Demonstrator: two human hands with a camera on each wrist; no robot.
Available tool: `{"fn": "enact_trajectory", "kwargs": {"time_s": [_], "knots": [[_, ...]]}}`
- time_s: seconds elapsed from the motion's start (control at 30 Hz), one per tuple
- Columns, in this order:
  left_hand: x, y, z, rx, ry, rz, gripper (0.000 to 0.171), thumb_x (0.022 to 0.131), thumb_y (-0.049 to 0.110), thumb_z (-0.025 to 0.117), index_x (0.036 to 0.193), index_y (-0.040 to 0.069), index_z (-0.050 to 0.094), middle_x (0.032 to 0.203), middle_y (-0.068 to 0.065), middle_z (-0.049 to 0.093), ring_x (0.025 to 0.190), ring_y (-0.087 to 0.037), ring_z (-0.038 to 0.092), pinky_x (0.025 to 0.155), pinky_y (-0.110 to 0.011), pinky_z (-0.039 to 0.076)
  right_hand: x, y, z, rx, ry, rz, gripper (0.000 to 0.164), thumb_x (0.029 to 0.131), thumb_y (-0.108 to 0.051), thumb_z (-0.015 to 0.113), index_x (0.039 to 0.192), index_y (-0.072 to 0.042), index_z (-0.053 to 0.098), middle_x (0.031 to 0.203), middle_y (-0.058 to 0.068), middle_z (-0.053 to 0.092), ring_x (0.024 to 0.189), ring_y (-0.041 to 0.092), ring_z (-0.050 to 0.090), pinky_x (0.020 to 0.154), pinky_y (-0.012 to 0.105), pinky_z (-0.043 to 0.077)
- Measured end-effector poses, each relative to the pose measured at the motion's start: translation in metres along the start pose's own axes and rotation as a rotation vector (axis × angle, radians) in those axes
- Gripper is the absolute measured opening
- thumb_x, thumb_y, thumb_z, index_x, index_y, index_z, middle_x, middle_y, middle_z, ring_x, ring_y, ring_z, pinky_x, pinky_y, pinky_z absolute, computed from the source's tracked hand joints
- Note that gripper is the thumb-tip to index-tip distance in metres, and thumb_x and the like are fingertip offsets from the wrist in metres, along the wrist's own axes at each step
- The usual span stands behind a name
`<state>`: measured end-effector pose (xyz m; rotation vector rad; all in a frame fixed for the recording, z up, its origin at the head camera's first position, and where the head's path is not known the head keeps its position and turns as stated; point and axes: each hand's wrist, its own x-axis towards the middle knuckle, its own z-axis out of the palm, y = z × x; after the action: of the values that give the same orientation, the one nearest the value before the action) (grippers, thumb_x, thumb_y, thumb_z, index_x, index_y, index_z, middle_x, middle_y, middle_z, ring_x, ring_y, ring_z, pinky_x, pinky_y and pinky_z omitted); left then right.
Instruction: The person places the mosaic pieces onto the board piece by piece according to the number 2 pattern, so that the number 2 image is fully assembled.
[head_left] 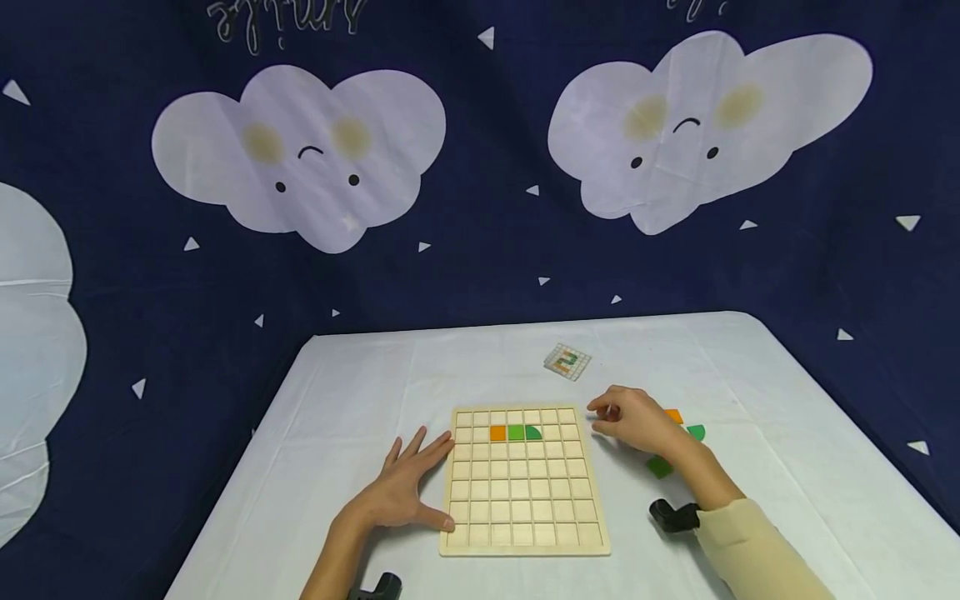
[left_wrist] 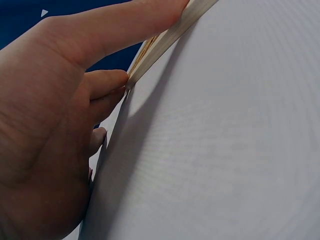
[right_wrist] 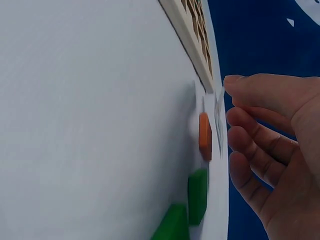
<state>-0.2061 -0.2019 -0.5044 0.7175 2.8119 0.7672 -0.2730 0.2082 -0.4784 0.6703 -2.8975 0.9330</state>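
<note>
A pale wooden grid board (head_left: 525, 492) lies on the table. In one of its upper rows sit an orange square (head_left: 498, 433), a green square (head_left: 516, 432) and a green quarter-round piece (head_left: 533, 433), side by side. My left hand (head_left: 397, 492) rests along the board's left edge, fingers spread, thumb (left_wrist: 130, 30) touching the rim. Just off the upper right corner hovers my right hand (head_left: 633, 419), its fingers loosely bent and no piece visible in them. Near it on the cloth lie an orange piece (head_left: 673, 415), a green rounded piece (head_left: 696, 432) and a green square piece (head_left: 660, 467).
Behind the board lies a small card or stack (head_left: 567, 362) printed with a coloured grid pattern. White cloth covers the table (head_left: 352, 392). A dark blue curtain (head_left: 495, 167) with clouds hangs beyond the far edge. Black wrist mounts (head_left: 675, 516) sit at both wrists.
</note>
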Motion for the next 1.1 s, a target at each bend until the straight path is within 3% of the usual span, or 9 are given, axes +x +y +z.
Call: {"fn": "enact_trajectory", "kwargs": {"time_s": [0.47, 0.8, 1.1], "knots": [[0.000, -0.001, -0.001, -0.002, -0.010, 0.009, 0.123, 0.050, 0.077, 0.075, 0.151, 0.020, 0.034, 0.156, 0.008, 0.024, 0.145, -0.029, 0.003, 0.112, -0.056, -0.006, -0.023, 0.020, -0.012, 0.013, 0.024, 0.032, 0.024, 0.083, -0.016, 0.076, 0.105, -0.008, 0.073, 0.086, -0.007, 0.063, 0.074, 0.011, 0.055, 0.062, 0.029, 0.048], [-0.001, 0.000, -0.001, -0.011, -0.013, 0.002, 0.123, 0.051, 0.077, 0.076, 0.151, 0.020, 0.034, 0.156, 0.008, 0.024, 0.145, -0.029, 0.003, 0.112, -0.056, -0.007, -0.035, 0.032, -0.014, -0.034, 0.008, 0.078, 0.020, 0.082, -0.021, 0.078, 0.099, -0.014, 0.074, 0.084, -0.010, 0.060, 0.073, 0.012, 0.051, 0.063, 0.030, 0.045], [-0.001, -0.001, 0.000, 0.006, -0.008, 0.000, 0.123, 0.050, 0.077, 0.075, 0.151, 0.020, 0.034, 0.156, 0.009, 0.024, 0.145, -0.028, 0.003, 0.112, -0.056, -0.006, -0.047, 0.041, -0.020, 0.009, -0.022, 0.116, 0.022, 0.081, -0.025, 0.078, 0.100, -0.014, 0.074, 0.082, -0.008, 0.059, 0.073, 0.014, 0.050, 0.062, 0.028, 0.044]]}}
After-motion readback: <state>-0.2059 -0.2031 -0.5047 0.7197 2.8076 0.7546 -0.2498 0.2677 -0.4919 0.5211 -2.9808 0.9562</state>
